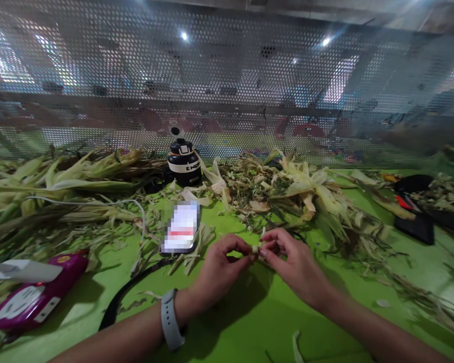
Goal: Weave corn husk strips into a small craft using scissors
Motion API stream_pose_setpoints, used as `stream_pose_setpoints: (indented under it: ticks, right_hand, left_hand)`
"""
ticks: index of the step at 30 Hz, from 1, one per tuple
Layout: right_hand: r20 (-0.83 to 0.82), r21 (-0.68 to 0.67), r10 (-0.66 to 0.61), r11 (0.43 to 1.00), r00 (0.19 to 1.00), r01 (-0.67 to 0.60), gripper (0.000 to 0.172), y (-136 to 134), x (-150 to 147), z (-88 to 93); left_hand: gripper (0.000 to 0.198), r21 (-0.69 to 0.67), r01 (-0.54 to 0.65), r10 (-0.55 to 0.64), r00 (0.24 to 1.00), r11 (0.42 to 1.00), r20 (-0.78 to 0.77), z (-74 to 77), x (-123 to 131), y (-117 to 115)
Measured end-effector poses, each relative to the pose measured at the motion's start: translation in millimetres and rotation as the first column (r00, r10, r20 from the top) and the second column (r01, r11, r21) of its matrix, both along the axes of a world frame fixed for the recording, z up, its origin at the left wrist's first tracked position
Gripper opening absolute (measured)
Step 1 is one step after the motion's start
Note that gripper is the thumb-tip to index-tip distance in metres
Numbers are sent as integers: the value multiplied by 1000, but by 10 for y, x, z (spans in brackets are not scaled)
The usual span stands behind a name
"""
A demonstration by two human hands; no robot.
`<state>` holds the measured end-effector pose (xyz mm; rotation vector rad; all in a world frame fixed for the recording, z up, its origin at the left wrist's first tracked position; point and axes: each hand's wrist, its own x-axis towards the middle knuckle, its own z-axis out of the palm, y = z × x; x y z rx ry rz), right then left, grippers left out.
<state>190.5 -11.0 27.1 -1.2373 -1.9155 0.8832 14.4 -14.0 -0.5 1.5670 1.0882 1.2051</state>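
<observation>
Left hand [223, 259]: pinching a pale piece [254, 249]
Right hand [289, 257]: apparently pinching its other side
Pale piece: seemingly being worked, well in from the surface's [280, 327] far edge; next calls for steadiness

Head-worn view looks forward and down, hands [218, 269] near, perforated screen [227, 65] beyond.

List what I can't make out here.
- Head view: phone screen text, pixelated.
- Head view: small pale piece, tiny, partly covered by left hand and right hand.
- Head view: background behind perforated panel, screened, blurred.
- Head view: husks, cut off by left edge.
</observation>
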Motion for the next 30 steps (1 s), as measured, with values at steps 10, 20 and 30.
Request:
stream_pose_setpoints:
  ticks: [10,20,30]
  right_hand:
    - [-27,14,-5,1000,1000,5,15,11,-9,-40]
    - [11,36,21,999,1000,-21,14,8,9,-30]
    - [40,98,51,994,998,-55,12,9,4,-37]
  left_hand:
    - [8,239,57,-10,981,969,-192,84,-52,-20]
    - [24,115,59,-47,994,992,-101,46,-51,19]
    - [15,167,77,-61,993,983,-101,75,-75,47]
